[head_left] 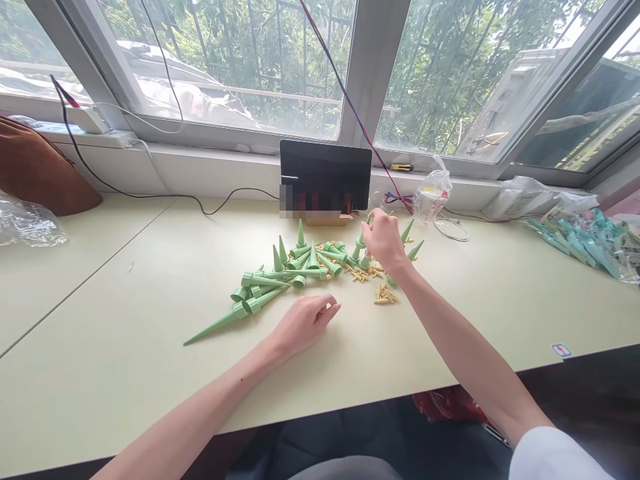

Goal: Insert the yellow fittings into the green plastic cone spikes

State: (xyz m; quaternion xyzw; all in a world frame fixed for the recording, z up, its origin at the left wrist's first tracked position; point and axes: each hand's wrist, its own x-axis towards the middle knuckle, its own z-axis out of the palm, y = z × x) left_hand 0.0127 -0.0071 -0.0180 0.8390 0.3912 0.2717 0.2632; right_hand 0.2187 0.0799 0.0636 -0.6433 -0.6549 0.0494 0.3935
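My right hand (386,241) reaches over the right part of a heap of green plastic watering spikes. Its fingers are closed on a green spike (360,240) at the hand's left side; the fingertips are partly hidden. Resting on the table in front of the heap, my left hand (306,323) has loosely bent fingers and holds nothing that I can see. Several cone-shaped spikes (313,259) lie or stand in the heap, and one long spike (215,327) points toward the lower left. Small yellow T-shaped pieces (360,273) lie among them, with a separate little pile (385,295) nearer me.
A dark tablet screen (325,170) stands behind the heap on a small brown box (327,218). To its right are a bagged cup (433,197) and a coiled white cable (453,229). Bagged teal items (585,240) lie far right, a brown bag (40,163) far left.
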